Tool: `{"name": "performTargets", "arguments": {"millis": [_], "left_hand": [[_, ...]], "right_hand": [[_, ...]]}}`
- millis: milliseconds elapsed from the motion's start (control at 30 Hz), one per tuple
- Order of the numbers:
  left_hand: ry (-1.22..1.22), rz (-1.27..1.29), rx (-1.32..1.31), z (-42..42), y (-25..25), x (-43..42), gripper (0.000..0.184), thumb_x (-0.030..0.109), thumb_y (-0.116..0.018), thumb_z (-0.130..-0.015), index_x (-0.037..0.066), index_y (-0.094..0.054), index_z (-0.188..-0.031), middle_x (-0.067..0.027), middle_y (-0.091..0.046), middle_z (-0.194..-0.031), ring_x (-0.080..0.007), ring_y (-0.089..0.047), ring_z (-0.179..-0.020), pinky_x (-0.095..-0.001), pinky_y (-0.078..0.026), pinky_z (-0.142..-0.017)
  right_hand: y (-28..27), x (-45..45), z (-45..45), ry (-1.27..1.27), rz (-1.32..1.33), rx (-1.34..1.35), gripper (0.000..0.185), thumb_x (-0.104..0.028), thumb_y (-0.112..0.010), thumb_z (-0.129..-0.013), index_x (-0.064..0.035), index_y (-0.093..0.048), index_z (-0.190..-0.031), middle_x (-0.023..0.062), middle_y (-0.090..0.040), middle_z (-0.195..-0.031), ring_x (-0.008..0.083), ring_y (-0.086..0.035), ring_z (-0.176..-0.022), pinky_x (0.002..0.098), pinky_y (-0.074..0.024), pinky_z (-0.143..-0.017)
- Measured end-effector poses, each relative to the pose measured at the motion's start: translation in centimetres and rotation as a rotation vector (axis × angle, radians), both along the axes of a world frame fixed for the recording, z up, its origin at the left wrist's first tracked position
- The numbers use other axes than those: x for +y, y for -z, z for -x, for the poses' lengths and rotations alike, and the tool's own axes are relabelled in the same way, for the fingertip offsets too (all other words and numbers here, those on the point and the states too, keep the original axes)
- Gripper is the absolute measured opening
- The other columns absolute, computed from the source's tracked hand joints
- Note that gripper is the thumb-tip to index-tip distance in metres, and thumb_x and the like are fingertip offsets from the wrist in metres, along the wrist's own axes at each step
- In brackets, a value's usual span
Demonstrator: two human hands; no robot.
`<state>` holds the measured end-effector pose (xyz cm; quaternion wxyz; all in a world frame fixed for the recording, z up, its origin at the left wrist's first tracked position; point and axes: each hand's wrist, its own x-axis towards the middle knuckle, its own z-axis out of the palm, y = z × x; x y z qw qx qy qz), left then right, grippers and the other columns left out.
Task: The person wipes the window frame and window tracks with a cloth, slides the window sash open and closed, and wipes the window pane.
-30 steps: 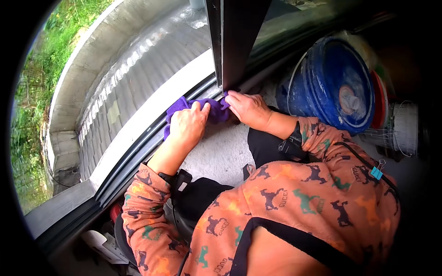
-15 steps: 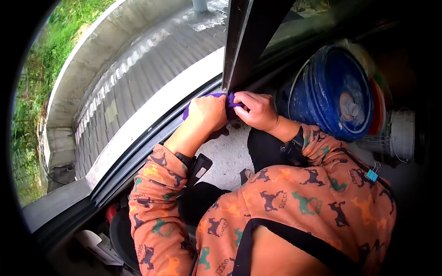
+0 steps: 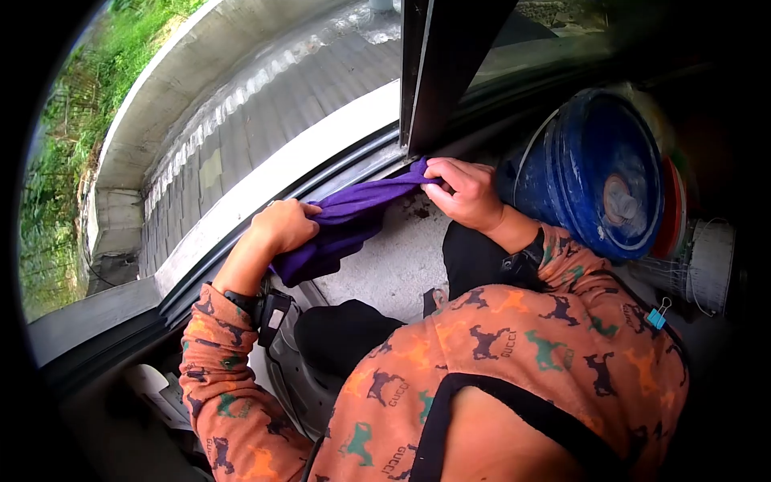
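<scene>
A purple cloth [image 3: 353, 213] is stretched between my two hands along the window's sliding track [image 3: 353, 170]. My left hand [image 3: 285, 226] is closed on its left part, with the loose end hanging below over the inner side. The other end is pinched in my right hand [image 3: 468, 193], close to the foot of the dark window frame [image 3: 418, 80]. Both hands stay on the inner side of the sill. Some of the left fingers are hidden by the back of the hand and the cloth.
A blue paint-smeared bucket [image 3: 590, 173] stands to the right of my right hand, with a red rim [image 3: 669, 209] and a whitish bucket [image 3: 707, 261] beside it. A white outer ledge [image 3: 273, 185] and corrugated roof [image 3: 265, 136] lie outside. My knees are close below the sill.
My left hand has moved left and down along the track, away from the right hand. The cloth, bunched before, is now spread between them. My right hand has shifted slightly right.
</scene>
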<state>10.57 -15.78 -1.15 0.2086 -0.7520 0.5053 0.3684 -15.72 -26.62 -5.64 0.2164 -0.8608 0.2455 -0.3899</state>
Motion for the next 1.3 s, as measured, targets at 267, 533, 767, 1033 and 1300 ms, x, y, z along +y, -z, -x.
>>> {"name": "performTargets", "arguments": {"millis": [267, 533, 767, 1033, 1300], "left_hand": [[-0.098, 0.181, 0.133, -1.5, 1.0, 4.2, 0.055, 0.028, -0.054, -0.071, 0.003, -0.056, -0.120, -0.0276, -0.060, -0.106, -0.0367, -0.058, -0.103, -0.0397, -0.044, -0.091], [-0.439, 0.561, 0.717, 7.8, 6.5, -5.7, 0.035, 0.026, -0.059, -0.071, -0.003, -0.065, -0.090, -0.0238, -0.065, -0.082, -0.0306, -0.065, -0.077, -0.0374, -0.050, -0.073], [-0.726, 0.615, 1.265, 2.8, 0.3, -3.7, 0.018, 0.001, -0.053, -0.083, 0.002, -0.059, -0.100, -0.0030, -0.062, -0.087, -0.0075, -0.058, -0.075, -0.0197, -0.048, -0.069], [0.192, 1.906, 0.650, 7.1, -14.2, -6.4, 0.038, -0.004, -0.057, -0.076, 0.005, -0.061, -0.113, -0.0100, -0.055, -0.080, -0.0193, -0.053, -0.070, -0.0280, -0.044, -0.065], [0.168, 1.838, 0.410, 8.3, -8.6, -7.2, 0.055, 0.001, -0.063, -0.069, 0.013, -0.058, -0.122, -0.0070, -0.046, -0.072, -0.0242, -0.052, -0.058, -0.0329, -0.044, -0.053]], "right_hand": [[-0.4, 1.9, -1.1, -0.303, 0.005, -0.019, 0.015, -0.008, -0.070, -0.067, -0.0071, -0.058, -0.075, 0.0053, -0.061, -0.069, 0.0225, -0.061, -0.059, 0.0300, -0.0476, -0.052], [-0.5, 1.6, -1.1, -0.147, -0.034, -0.138, 0.016, -0.003, -0.070, -0.067, -0.0048, -0.059, -0.077, 0.0080, -0.063, -0.072, 0.0217, -0.061, -0.054, 0.0287, -0.0476, -0.050], [0.5, 0.5, 0.7, 0.015, -0.195, -0.357, 0.019, -0.001, -0.070, -0.078, -0.0004, -0.055, -0.089, 0.0154, -0.062, -0.094, 0.0203, -0.062, -0.077, 0.0262, -0.0499, -0.067], [-4.8, 0.0, -3.3, -0.185, -0.280, -0.771, 0.025, 0.006, -0.067, -0.077, 0.0001, -0.051, -0.095, 0.0171, -0.059, -0.101, 0.0208, -0.058, -0.089, 0.0284, -0.0463, -0.079], [-2.4, -0.1, -1.5, -0.052, -0.180, -0.526, 0.024, 0.005, -0.070, -0.072, -0.0009, -0.054, -0.090, 0.0150, -0.062, -0.094, 0.0227, -0.062, -0.082, 0.0285, -0.0484, -0.073]]}}
